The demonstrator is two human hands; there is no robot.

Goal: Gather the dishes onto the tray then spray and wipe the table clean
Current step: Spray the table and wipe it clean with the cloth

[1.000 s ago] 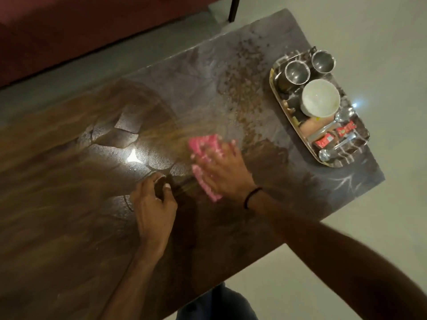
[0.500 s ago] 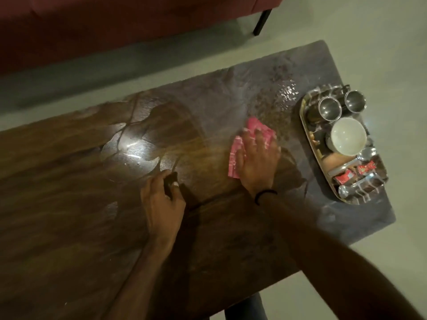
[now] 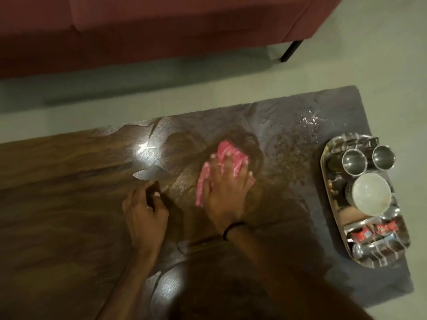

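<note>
Pink cloth (image 3: 225,158) pinned to the surface (image 3: 69,204) under the right hand (image 3: 225,197), fingers (image 3: 231,176) spread flat on it — wiping step. Left hand (image 3: 145,211) curled just left of it; holding anything, cannot tell. Dishes (image 3: 372,195) already on the steel tray (image 3: 330,158), right end. Next — push cloth right through the droplets (image 3: 309,122).
</note>
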